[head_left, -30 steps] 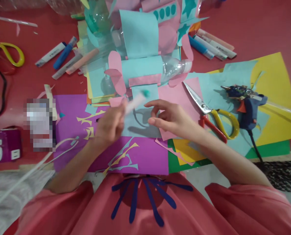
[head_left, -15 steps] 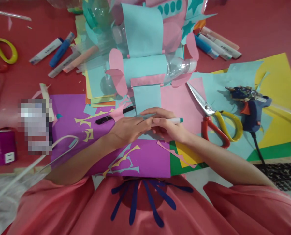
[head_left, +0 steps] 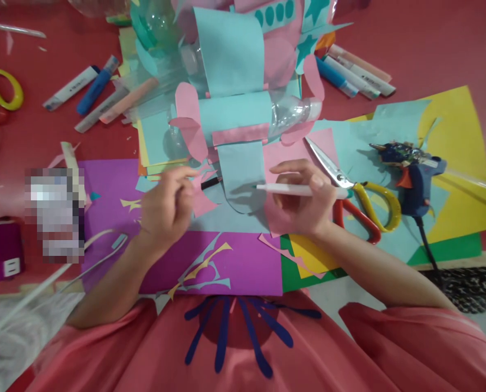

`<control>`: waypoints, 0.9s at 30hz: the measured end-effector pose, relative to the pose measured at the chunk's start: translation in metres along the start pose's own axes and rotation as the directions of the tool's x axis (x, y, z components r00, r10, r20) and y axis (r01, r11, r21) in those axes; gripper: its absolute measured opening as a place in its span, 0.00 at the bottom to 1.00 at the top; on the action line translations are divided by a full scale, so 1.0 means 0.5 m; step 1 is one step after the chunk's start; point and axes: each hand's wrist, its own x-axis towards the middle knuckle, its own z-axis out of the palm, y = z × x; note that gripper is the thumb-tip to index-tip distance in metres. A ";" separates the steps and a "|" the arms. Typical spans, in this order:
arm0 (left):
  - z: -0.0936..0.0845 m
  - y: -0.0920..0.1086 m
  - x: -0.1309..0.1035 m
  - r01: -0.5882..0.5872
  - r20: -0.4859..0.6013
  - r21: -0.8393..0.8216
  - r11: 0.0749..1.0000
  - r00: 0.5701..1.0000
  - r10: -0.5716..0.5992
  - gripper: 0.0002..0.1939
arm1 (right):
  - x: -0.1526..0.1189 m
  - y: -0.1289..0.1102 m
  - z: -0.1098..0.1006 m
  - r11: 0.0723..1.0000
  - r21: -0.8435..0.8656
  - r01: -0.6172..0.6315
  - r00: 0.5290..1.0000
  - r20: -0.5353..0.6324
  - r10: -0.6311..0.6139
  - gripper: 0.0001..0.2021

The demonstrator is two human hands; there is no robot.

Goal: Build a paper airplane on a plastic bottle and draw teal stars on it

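Red worktop [head_left: 430, 49] fills the frame, buried under coloured paper: purple sheet [head_left: 243, 261] lower centre, yellow sheet [head_left: 463, 163] at right, light blue sheet [head_left: 226, 218] mid-frame under both hands. Room beyond isn't in view.

Clear plastic bottle [head_left: 291, 114] wrapped in blue and pink paper lies on its side upper centre, long axis left-right. Its blue paper flap [head_left: 243, 174] hangs down toward me, between the hands.

Key relation: white marker [head_left: 303, 190] sits in my right hand [head_left: 303, 207], long axis near horizontal, tip pointing left and just over the flap's right edge. Right hand fingers are closed round the barrel, thumb on top. It's the nearer hand to the flap.

Left hand [head_left: 167, 204] centre-left, fingers pinched narrow on something small; I think it's the marker's cap, but motion blur stops me confirming. A black marker [head_left: 210, 183] lies just right of those fingers, partly under pink scraps.

Scissors [head_left: 349, 185] lie just beside the right hand, blades pointing upper left. Blue glue gun [head_left: 414, 174] further right, well apart. More markers [head_left: 96, 92] upper left.
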 end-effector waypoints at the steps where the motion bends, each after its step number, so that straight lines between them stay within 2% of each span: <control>1: -0.007 -0.017 -0.003 0.063 -0.051 0.085 0.994 0.997 -0.059 0.13 | 0.002 0.000 0.001 1.000 0.001 -0.001 0.999 -0.039 0.001 0.15; 3: -0.015 -0.049 -0.008 0.118 -0.069 0.238 0.964 0.992 -0.104 0.12 | 0.007 0.003 0.002 0.999 0.026 -0.025 0.998 -0.065 0.027 0.14; 5: -0.012 -0.072 -0.011 0.092 -0.084 0.297 0.950 0.994 -0.069 0.12 | 0.010 0.007 0.000 0.998 0.039 -0.050 0.997 -0.058 0.052 0.14; 9: 0.008 -0.088 -0.021 -0.081 0.071 0.255 0.964 0.995 0.065 0.10 | 0.014 0.019 -0.008 0.998 -0.016 -0.067 0.998 -0.010 0.067 0.17; 11: 0.008 -0.095 -0.031 -0.117 0.079 0.227 0.967 0.992 0.102 0.09 | 0.014 0.022 -0.011 0.996 -0.045 -0.075 0.997 -0.009 0.075 0.19; 14: -0.012 -0.116 -0.053 -0.145 0.056 0.244 0.959 0.989 0.135 0.06 | 0.015 0.023 -0.013 0.993 -0.069 -0.100 0.995 -0.025 0.098 0.21; 16: -0.034 -0.131 -0.069 -0.086 0.028 0.334 0.939 0.996 0.081 0.04 | 0.016 0.023 -0.013 0.994 -0.064 -0.092 0.996 -0.022 0.091 0.22; 17: -0.045 -0.136 -0.076 -0.028 -0.030 0.380 0.924 0.999 0.042 0.05 | 0.017 0.024 -0.014 0.995 -0.053 -0.080 0.997 -0.020 0.079 0.21; 19: -0.059 -0.131 -0.081 0.127 -0.071 0.410 0.903 0.992 -0.107 0.11 | 0.019 0.025 -0.018 0.998 -0.032 -0.056 0.998 -0.016 0.056 0.20; 20: -0.061 -0.121 -0.079 0.143 -0.091 0.401 0.905 0.989 -0.116 0.15 | 0.020 0.026 -0.019 0.999 -0.026 -0.044 0.999 -0.017 0.043 0.20; 22: -0.054 -0.087 -0.063 0.065 -0.166 0.383 0.921 0.986 -0.001 0.19 | 0.023 0.027 -0.022 1.000 -0.014 -0.018 0.999 -0.038 0.018 0.19; 24: -0.032 -0.042 -0.036 -0.163 -0.165 0.347 0.923 0.959 0.231 0.16 | 0.026 0.025 -0.022 1.000 0.007 0.006 0.996 -0.085 -0.005 0.18; 25: -0.018 -0.018 -0.022 -0.275 -0.067 0.321 0.906 0.948 0.311 0.16 | 0.027 0.024 -0.021 1.000 0.016 0.018 0.993 -0.118 -0.016 0.17; 27: 0.014 0.025 0.005 -0.466 0.126 0.257 0.847 0.885 0.448 0.16 | 0.031 0.020 -0.016 0.999 0.021 0.028 0.984 -0.178 -0.024 0.18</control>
